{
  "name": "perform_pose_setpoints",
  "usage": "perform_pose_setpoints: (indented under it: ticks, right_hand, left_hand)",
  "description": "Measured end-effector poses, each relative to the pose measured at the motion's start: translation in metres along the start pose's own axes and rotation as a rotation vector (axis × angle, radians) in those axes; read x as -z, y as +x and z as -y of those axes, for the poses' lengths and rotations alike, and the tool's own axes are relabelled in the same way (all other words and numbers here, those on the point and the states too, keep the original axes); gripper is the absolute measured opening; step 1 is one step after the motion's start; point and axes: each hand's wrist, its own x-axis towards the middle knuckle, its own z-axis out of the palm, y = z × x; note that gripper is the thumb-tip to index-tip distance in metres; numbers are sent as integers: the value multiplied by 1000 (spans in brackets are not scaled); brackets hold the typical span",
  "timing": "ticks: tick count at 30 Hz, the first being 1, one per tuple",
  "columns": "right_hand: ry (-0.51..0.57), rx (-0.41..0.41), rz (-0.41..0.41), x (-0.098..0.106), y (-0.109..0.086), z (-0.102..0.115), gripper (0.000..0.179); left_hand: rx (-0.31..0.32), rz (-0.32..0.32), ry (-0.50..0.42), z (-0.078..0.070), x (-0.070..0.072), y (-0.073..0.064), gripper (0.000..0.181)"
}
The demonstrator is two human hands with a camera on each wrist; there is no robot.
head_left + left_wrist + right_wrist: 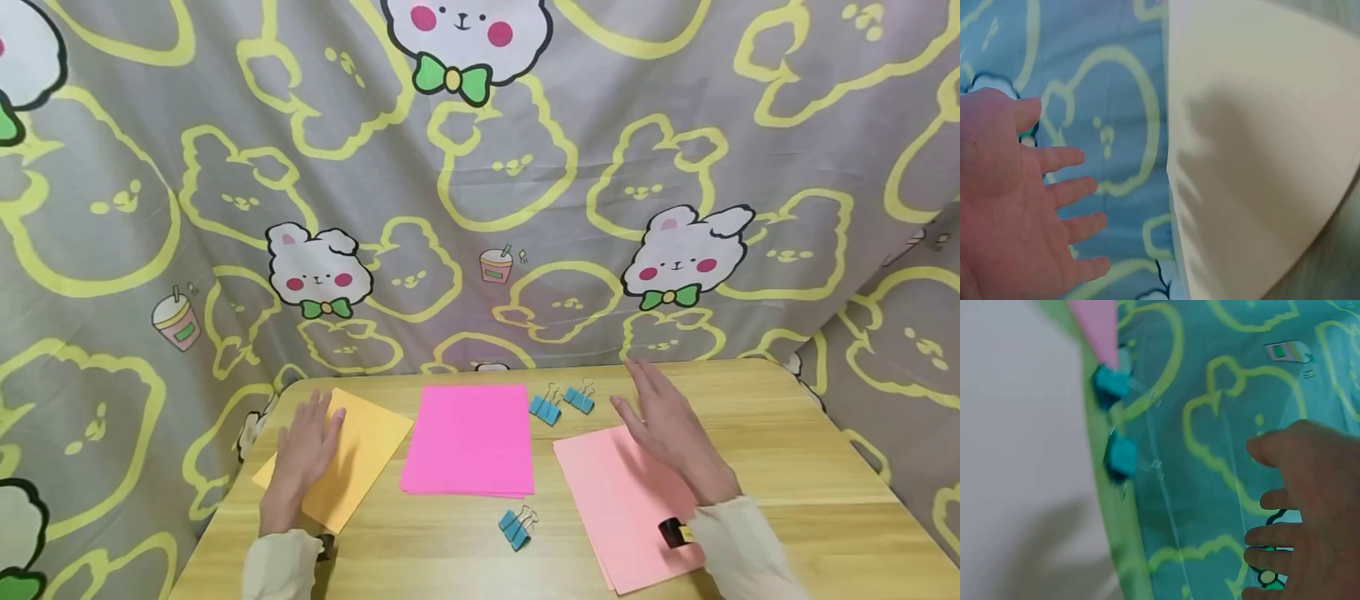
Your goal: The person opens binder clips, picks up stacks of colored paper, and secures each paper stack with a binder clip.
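My left hand (307, 440) hovers over a sheet of orange-yellow paper (367, 446), its fingers extended and holding nothing. In the left wrist view its palm (1016, 194) shows with the fingers spread, and a hand's shadow falls on the paper. Above a stack of light pink paper (600, 492) is my right hand (670, 423), also with straight fingers and nothing in it. Between them lies a bright pink stack of paper (471, 442). Two blue binder clips, a nearer one (545, 409) and a farther one (578, 399), sit behind the light pink stack.
More blue binder clip material (516, 528) lies in front of the bright pink stack; whether it is one clip or two I cannot tell. Everything rests on a wooden table (795, 467). A grey patterned curtain (405, 192) hangs behind the table and at its sides.
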Motion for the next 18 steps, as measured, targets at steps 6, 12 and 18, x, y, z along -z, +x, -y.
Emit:
perform_pose_setpoints:
  ticks: [6,12,18]
  right_hand:
    - [148,-27,-33,-19,17,20,59]
    - [217,-37,-50,-48,35,38,52]
    - [195,-79,10,-76,49,48,49]
  left_hand:
    - [38,4,7,22,11,-2,73]
    - [-4,-79,37,48,14,-5,63]
    - [24,-44,32,56,16,-15,54]
